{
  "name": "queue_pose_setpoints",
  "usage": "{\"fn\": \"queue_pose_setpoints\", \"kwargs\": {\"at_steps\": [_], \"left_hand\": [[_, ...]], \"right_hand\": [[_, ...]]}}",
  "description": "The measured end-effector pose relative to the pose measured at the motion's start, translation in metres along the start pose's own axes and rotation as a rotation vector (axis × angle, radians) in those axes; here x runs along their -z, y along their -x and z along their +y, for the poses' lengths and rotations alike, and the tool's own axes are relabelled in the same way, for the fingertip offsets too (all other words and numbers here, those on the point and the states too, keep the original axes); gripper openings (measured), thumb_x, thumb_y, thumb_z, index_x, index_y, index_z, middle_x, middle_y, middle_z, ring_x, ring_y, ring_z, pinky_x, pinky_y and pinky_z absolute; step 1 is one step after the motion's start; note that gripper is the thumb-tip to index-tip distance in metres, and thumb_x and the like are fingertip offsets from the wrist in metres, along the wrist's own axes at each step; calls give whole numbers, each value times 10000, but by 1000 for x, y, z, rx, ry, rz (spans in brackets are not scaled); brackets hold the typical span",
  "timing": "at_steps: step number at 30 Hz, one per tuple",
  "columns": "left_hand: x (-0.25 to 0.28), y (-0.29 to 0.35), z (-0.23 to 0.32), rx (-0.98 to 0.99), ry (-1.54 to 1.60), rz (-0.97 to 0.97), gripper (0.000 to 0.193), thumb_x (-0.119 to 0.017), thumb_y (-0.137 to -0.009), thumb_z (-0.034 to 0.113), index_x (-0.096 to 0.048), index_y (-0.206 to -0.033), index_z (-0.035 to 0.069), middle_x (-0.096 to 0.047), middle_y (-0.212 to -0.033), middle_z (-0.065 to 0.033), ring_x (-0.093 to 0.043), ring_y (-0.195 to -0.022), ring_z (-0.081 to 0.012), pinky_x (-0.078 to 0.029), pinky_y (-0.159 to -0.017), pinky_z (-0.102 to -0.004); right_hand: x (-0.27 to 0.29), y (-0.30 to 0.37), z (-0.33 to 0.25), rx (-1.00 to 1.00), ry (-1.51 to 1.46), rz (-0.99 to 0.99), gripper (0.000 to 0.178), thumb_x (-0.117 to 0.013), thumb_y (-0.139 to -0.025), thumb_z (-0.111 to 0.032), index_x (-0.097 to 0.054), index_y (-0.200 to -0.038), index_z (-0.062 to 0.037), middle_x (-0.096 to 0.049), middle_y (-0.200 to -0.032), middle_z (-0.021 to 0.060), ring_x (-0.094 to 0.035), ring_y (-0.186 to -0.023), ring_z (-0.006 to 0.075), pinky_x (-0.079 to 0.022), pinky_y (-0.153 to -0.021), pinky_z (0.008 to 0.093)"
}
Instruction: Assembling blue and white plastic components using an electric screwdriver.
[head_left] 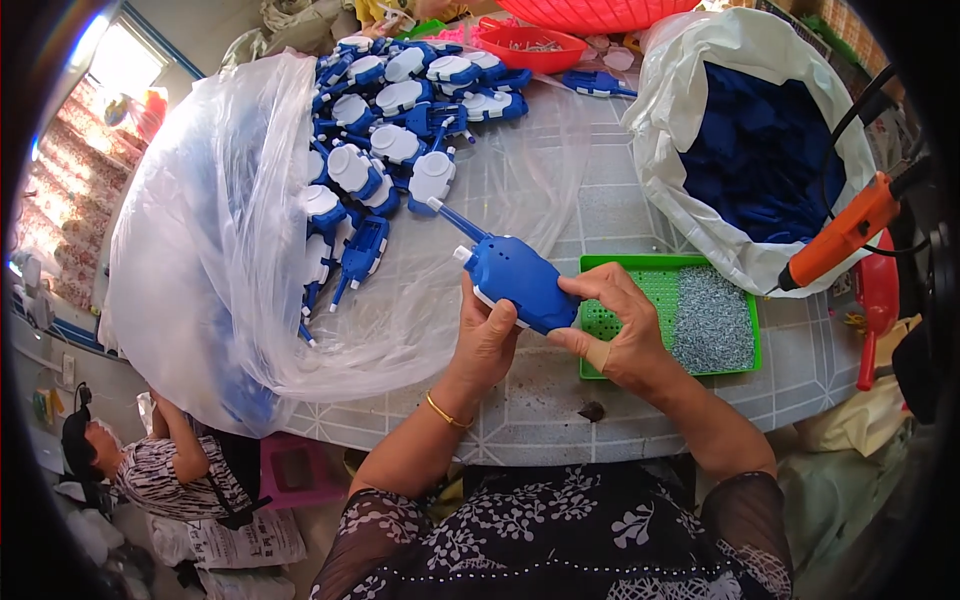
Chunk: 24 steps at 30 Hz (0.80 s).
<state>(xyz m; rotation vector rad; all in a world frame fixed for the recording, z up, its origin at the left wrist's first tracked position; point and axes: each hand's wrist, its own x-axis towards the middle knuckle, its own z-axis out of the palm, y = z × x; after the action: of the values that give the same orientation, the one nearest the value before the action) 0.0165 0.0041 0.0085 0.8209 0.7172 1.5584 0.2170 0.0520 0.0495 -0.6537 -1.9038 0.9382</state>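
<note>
A blue plastic toy walkie-talkie (523, 284), with a stubby antenna and white side pieces, is held up over the near part of the table. My left hand (487, 338) grips its lower left side, thumb on the casing. At its right end, my right hand (627, 325) has thumb and forefinger curved round the casing. The face turned up is blue with small dark holes. Just beyond my right hand lies a green tray (650, 290) with small grey screws (715, 325) heaped in its right part.
Many similar blue-and-white toys (395, 145) spill from a large clear plastic bag (215, 230) on the left. A white sack (660, 130) of blue parts stands right, beside an orange electric screwdriver (845, 230). Red basins (535, 48) sit at the back. Another person (165, 465) is at lower left.
</note>
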Motion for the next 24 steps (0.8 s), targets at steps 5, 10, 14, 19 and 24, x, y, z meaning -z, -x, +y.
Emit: {"fn": "queue_pose_setpoints", "kwargs": {"at_steps": [5, 10, 14, 19, 24], "left_hand": [[-4, -2, -2, 19, 25, 30, 715, -743, -942, 330, -305, -1489, 189, -508, -1384, -72, -559, -1263, -236, -518, -1013, -450], [-8, -2, 7, 97, -129, 74, 589, -693, -981, 308, -367, -1442, 138, -525, -1340, -62, -577, -1209, -203, -547, -945, -418], [-4, 6, 19, -242, -417, 672, 359, -600, -1028, 251, -478, -1324, 90, -568, -1250, -71, -584, -1136, -176, -510, -939, -353], [-14, 7, 60, -543, -1490, -28, 719, -840, -783, 341, -525, -1352, 35, -545, -1408, -176, -518, -1302, -323, -369, -1111, -466], [-6, 2, 58, -456, -1595, -410, 681, -832, -759, 425, -622, -1308, 80, -621, -1189, -178, -620, -1065, -363, -514, -876, -438]], "right_hand": [[-8, 2, 10, 153, 161, 46, 563, -868, -725, -121, -656, -1241, -42, -639, -1144, 132, -623, -1053, 305, -497, -931, 397], [-3, 0, 20, 91, 175, -7, 601, -842, -761, -112, -618, -1315, -49, -626, -1221, 163, -628, -1107, 327, -507, -962, 397], [13, -5, 26, 38, 227, -106, 571, -838, -748, -99, -633, -1279, -58, -630, -1214, 151, -619, -1119, 329, -495, -976, 403], [22, -9, 23, 107, 208, -209, 519, -836, -726, -107, -645, -1207, -66, -635, -1167, 128, -609, -1085, 334, -474, -967, 435], [21, -10, 25, 158, 131, -369, 513, -808, -761, -120, -624, -1236, -56, -632, -1191, 153, -599, -1116, 361, -472, -1001, 444]]}}
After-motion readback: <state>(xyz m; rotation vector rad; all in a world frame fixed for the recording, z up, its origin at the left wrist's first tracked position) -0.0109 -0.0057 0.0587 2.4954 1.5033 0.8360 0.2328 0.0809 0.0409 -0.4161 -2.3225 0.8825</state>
